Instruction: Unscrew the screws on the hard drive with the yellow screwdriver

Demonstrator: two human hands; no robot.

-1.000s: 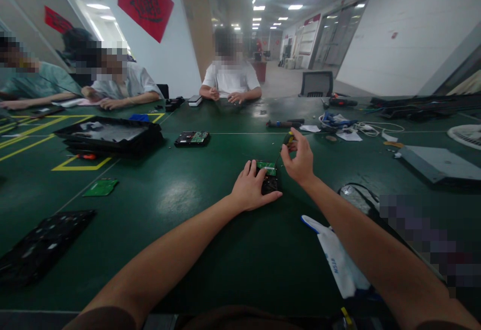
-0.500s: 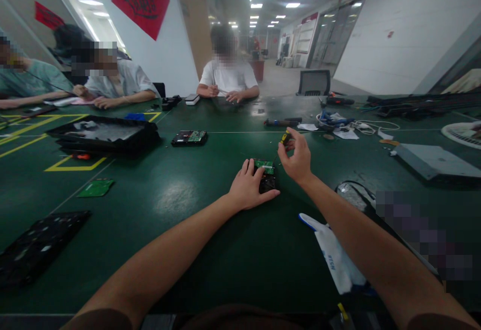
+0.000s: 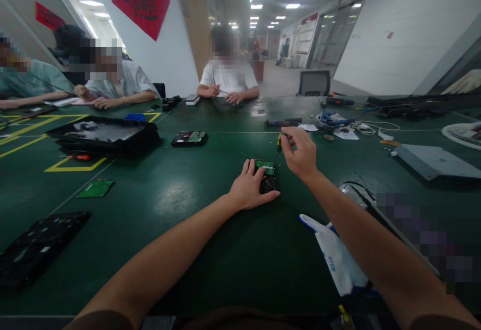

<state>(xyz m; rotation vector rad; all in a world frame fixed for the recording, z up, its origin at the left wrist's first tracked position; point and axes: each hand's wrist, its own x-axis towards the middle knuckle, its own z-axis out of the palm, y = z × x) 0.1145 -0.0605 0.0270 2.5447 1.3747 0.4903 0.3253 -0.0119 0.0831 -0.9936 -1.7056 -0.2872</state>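
Fingers clamped on a screwdriver (image 3: 278, 143), your right hand (image 3: 300, 153) has the hard drive (image 3: 269, 176) at seven o'clock, long axis seemingly twelve-to-six, partly under your nearer left hand (image 3: 247, 188), fingers spread.

Left hand (image 3: 248, 188) hides left part of green-and-black device (image 3: 268, 185). Screwdriver (image 3: 278, 143) partly behind right-hand fingers (image 3: 291, 137); tip too small to tell whether touching device. Right forearm covers part of white-and-blue packet (image 3: 334, 257). Black panel (image 3: 41, 247) cut off by left edge, white slatted thing (image 3: 463, 133) by right. Pixelation masks object at lower right.
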